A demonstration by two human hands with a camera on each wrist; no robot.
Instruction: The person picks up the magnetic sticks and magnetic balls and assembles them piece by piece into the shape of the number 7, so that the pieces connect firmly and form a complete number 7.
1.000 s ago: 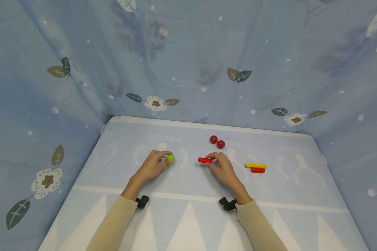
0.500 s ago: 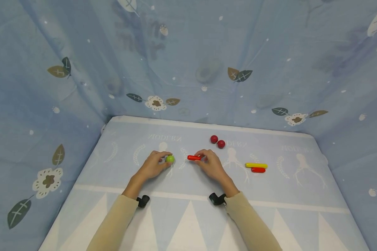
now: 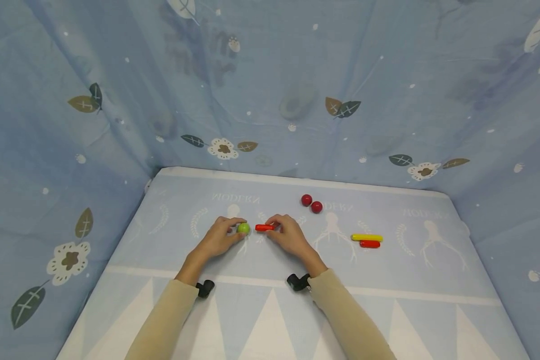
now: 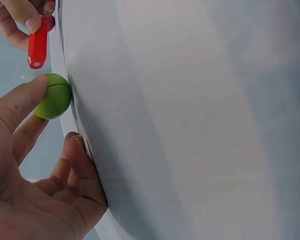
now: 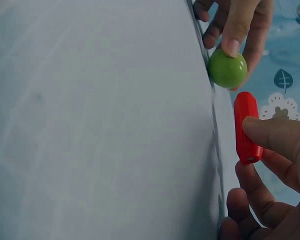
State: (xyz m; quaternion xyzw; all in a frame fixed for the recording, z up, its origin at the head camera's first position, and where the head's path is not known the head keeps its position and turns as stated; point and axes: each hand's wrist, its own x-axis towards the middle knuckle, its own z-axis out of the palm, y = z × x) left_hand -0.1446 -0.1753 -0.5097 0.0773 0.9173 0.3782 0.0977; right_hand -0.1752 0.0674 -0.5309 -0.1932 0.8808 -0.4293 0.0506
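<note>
Pinching a green ball (image 3: 243, 228) in the left hand (image 3: 217, 237), between thumb and a finger, with the other fingers curled in close to the tabletop (image 3: 270, 260). Pinching a short red stick (image 3: 264, 227) in the right hand (image 3: 291, 237), thumb on one side, with one end facing the ball. Leaving only a narrow gap between stick and ball in both wrist views, not touching. Can place both pieces between the hands, around the middle of the tabletop from left to right. Can make out a thin groove across the ball in the left wrist view, and a small pale hole in the stick's end. Can see two dark red balls (image 3: 311, 203) farther back, beyond the right hand, too close together to tell if touching. Can also see a yellow stick (image 3: 366, 237) over to the right, with a second red stick (image 3: 370, 244) lying right alongside on its near edge. Can spot black wrist cameras (image 3: 298, 282) by the beige sleeves (image 3: 351, 320), and hanging blue cloth (image 3: 270, 90) with leaves and flowers behind
</note>
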